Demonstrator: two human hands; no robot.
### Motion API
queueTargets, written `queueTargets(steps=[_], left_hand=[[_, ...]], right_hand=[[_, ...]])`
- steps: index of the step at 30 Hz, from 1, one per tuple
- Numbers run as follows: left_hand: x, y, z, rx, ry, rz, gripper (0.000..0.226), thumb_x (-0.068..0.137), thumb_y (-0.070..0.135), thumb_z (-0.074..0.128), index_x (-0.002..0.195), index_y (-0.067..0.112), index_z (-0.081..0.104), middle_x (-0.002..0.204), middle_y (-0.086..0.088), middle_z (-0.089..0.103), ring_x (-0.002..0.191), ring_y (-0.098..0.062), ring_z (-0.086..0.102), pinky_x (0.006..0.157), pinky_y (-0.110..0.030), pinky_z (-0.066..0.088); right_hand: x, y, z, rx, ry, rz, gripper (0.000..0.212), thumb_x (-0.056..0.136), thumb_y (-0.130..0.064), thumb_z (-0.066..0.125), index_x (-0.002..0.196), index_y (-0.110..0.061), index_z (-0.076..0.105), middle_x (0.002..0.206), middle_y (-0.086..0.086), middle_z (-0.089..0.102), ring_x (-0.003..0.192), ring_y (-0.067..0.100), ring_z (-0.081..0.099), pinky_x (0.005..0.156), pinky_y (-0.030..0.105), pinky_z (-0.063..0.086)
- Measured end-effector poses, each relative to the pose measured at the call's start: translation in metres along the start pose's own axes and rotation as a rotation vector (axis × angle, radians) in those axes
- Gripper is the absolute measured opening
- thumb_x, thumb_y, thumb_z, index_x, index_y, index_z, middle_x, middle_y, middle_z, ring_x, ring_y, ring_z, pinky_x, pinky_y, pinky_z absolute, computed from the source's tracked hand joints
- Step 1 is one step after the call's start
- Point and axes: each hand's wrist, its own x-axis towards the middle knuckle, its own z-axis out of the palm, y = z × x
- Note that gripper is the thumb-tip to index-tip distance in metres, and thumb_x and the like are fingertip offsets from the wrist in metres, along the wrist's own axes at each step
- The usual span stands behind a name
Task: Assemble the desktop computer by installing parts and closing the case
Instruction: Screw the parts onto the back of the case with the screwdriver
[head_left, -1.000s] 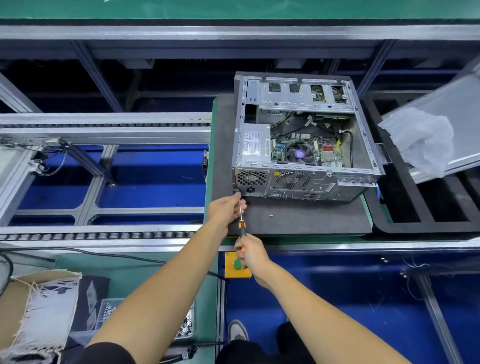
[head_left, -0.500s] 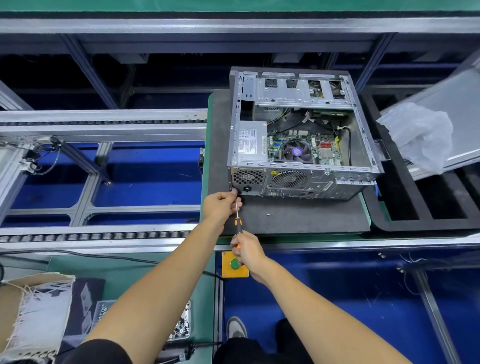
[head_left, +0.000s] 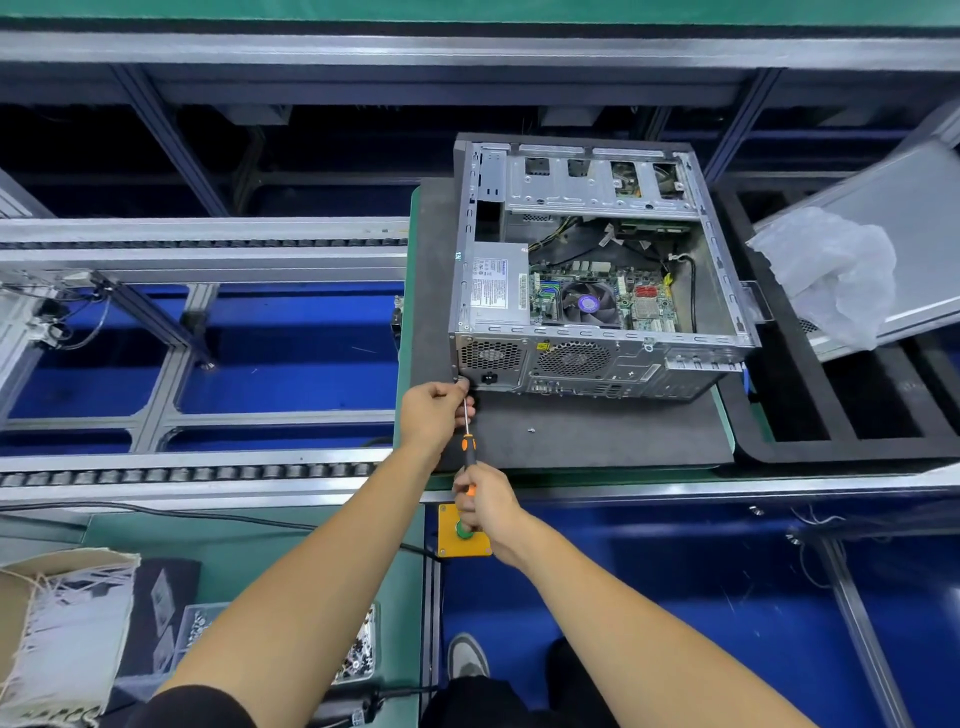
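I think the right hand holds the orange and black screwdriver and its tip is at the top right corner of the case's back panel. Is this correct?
Not quite. In the head view, the right hand does hold the screwdriver, but its tip is at the lower left corner of the back panel of the case, beside the left hand.

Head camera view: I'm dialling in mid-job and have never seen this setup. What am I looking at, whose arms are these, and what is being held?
There is one picture, from a camera worn on a person's head, looking forward and down, so the two bare arms coming up from the bottom edge are that person's own.

An open computer case lies on its side on a dark mat, with its fan, circuit board and cables showing.

The right hand grips the orange and black handle of a screwdriver. Its tip points at the case's near left corner, where the left hand pinches the shaft to steady it.

One loose screw lies on the mat. To the right, crumpled plastic wrap rests on a grey metal panel.
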Motion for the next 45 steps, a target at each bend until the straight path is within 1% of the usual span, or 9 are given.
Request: queueTargets(steps=[5, 12, 18, 21, 24, 29, 34, 37, 45], left_hand=[[-0.002, 0.000, -0.003, -0.012, -0.023, -0.002, 0.023, 0.098, 0.024, 0.068, 0.090, 0.003, 0.072, 0.080, -0.014, 0.076, 0.067, -0.018, 0.071, 0.068, -0.031, 0.062], [-0.012, -0.003, -0.012, -0.065, -0.193, -0.093, 0.015, 0.105, 0.018, 0.056, 0.102, 0.010, 0.068, 0.081, -0.008, 0.078, 0.071, -0.015, 0.075, 0.062, -0.023, 0.059], [-0.009, -0.003, -0.013, -0.072, -0.131, -0.118, 0.009, 0.098, 0.015, 0.067, 0.103, 0.009, 0.072, 0.086, -0.006, 0.079, 0.078, -0.013, 0.075, 0.067, -0.027, 0.061], [-0.007, -0.003, -0.009, -0.067, -0.082, -0.136, 0.009, 0.093, 0.013, 0.074, 0.101, 0.010, 0.073, 0.084, -0.005, 0.079, 0.076, -0.013, 0.075, 0.073, -0.031, 0.063], [-0.007, -0.001, -0.007, -0.066, -0.050, -0.127, 0.011, 0.089, 0.013, 0.078, 0.099, 0.011, 0.073, 0.080, -0.002, 0.078, 0.069, -0.011, 0.074, 0.065, -0.027, 0.062], [-0.008, 0.000, -0.006, -0.025, 0.034, -0.099, 0.018, 0.079, 0.016, 0.088, 0.092, 0.016, 0.075, 0.072, 0.004, 0.077, 0.062, -0.008, 0.073, 0.055, -0.020, 0.056], [-0.007, 0.000, -0.005, 0.051, 0.072, -0.079, 0.027, 0.074, 0.025, 0.092, 0.092, 0.021, 0.073, 0.074, 0.003, 0.077, 0.071, -0.014, 0.073, 0.066, -0.030, 0.064], [-0.007, 0.001, -0.006, 0.057, 0.027, -0.054, 0.031, 0.077, 0.025, 0.090, 0.099, 0.017, 0.069, 0.085, -0.004, 0.076, 0.080, -0.017, 0.074, 0.066, -0.029, 0.063], [-0.006, 0.002, -0.006, -0.193, -0.043, -0.123, 0.020, 0.096, 0.022, 0.071, 0.107, 0.005, 0.067, 0.092, -0.008, 0.079, 0.086, -0.016, 0.077, 0.072, -0.027, 0.063]], right_hand=[[0.001, -0.004, 0.010, -0.026, 0.005, -0.001, 0.015, 0.095, -0.006, 0.043, 0.083, -0.016, 0.043, 0.055, -0.002, 0.031, 0.046, 0.013, 0.023, 0.049, 0.029, 0.021], [-0.001, 0.004, 0.012, -0.072, 0.038, -0.097, 0.007, 0.100, -0.013, 0.043, 0.094, -0.013, 0.044, 0.061, -0.002, 0.037, 0.050, 0.011, 0.031, 0.049, 0.026, 0.027], [0.010, 0.010, 0.011, -0.066, 0.090, -0.147, 0.006, 0.099, -0.014, 0.049, 0.098, -0.012, 0.043, 0.075, 0.008, 0.066, 0.044, 0.012, 0.041, 0.044, 0.026, 0.035], [0.014, 0.010, 0.004, -0.102, 0.126, -0.190, 0.007, 0.100, -0.016, 0.049, 0.102, -0.014, 0.043, 0.090, 0.009, 0.073, 0.047, 0.014, 0.057, 0.043, 0.026, 0.041], [0.015, 0.008, 0.000, -0.164, 0.126, -0.230, 0.014, 0.099, -0.016, 0.050, 0.100, -0.020, 0.037, 0.086, 0.007, 0.076, 0.051, 0.022, 0.067, 0.040, 0.024, 0.042], [0.015, 0.006, 0.002, -0.263, 0.136, -0.234, 0.023, 0.098, -0.015, 0.054, 0.088, -0.021, 0.035, 0.087, 0.007, 0.076, 0.051, 0.023, 0.069, 0.038, 0.020, 0.037], [0.014, 0.004, 0.007, -0.315, 0.177, -0.270, 0.023, 0.096, -0.012, 0.058, 0.093, -0.021, 0.037, 0.084, 0.010, 0.074, 0.043, 0.020, 0.064, 0.037, 0.022, 0.042], [0.014, 0.002, 0.007, -0.256, 0.192, -0.272, 0.023, 0.099, -0.007, 0.050, 0.092, -0.021, 0.032, 0.081, 0.011, 0.075, 0.038, 0.021, 0.059, 0.039, 0.026, 0.044], [0.017, 0.001, 0.008, -0.230, 0.201, -0.248, 0.017, 0.101, -0.008, 0.037, 0.088, -0.018, 0.034, 0.068, 0.005, 0.074, 0.039, 0.019, 0.057, 0.035, 0.020, 0.034]])
